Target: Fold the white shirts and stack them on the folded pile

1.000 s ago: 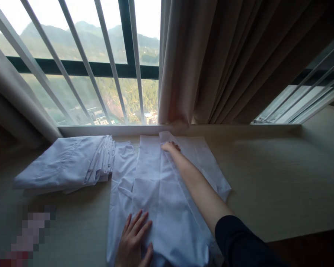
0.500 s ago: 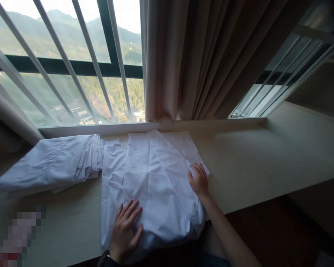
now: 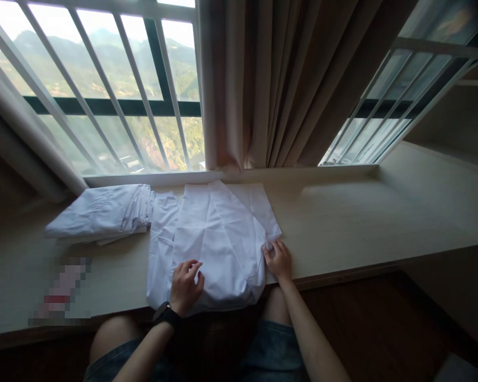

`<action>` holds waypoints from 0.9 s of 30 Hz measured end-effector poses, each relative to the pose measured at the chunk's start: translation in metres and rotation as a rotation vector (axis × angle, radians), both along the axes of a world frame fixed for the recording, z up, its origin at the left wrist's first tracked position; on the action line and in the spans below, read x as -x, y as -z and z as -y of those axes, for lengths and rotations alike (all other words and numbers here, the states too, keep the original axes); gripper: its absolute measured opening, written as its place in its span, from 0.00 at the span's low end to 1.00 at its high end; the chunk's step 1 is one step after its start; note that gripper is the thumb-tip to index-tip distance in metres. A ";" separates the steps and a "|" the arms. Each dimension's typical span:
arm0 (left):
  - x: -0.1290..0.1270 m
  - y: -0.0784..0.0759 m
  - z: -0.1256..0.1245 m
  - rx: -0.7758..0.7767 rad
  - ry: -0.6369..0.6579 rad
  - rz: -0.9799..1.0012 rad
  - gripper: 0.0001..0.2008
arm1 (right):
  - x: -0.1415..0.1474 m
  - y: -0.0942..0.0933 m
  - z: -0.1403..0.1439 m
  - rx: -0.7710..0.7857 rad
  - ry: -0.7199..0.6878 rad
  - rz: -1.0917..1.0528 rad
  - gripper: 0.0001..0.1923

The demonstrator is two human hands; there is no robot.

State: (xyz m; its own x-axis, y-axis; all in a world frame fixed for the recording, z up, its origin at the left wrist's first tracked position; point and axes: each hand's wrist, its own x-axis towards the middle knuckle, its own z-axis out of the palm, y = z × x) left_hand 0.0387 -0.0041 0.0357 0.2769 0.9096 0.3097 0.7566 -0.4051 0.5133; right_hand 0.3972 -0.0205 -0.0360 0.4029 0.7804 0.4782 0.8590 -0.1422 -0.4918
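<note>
A white cloth (image 3: 210,233) lies spread on the pale window ledge (image 3: 362,217), partly folded lengthwise. My left hand (image 3: 185,284) presses on its near left part, fingers curled on the fabric, with a dark watch on the wrist. My right hand (image 3: 278,259) pinches the cloth's right edge near the ledge's front. To the left sits a stack of folded white cloths (image 3: 103,215).
Barred windows (image 3: 115,95) run behind the ledge, with a beige curtain (image 3: 278,79) hanging at the middle and another at the far left. A blurred patch (image 3: 61,292) lies on the ledge's left front. My knees in denim shorts (image 3: 270,350) show below, above a dark wooden floor.
My right hand drew back from the cloth's far end to its near right edge. My left fingers curled on the fabric. The view pulled back, showing my knees.
</note>
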 end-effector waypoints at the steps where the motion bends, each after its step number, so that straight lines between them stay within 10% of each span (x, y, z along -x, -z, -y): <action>1: -0.020 -0.004 0.005 0.079 0.006 0.104 0.16 | -0.001 0.001 0.001 -0.008 -0.008 -0.009 0.20; 8: -0.132 -0.007 0.020 1.043 -0.063 0.728 0.23 | -0.003 -0.002 0.006 -0.008 -0.067 -0.048 0.06; 27: -0.138 0.014 0.041 1.172 0.087 0.869 0.12 | -0.013 0.011 0.000 -0.169 0.091 -0.222 0.17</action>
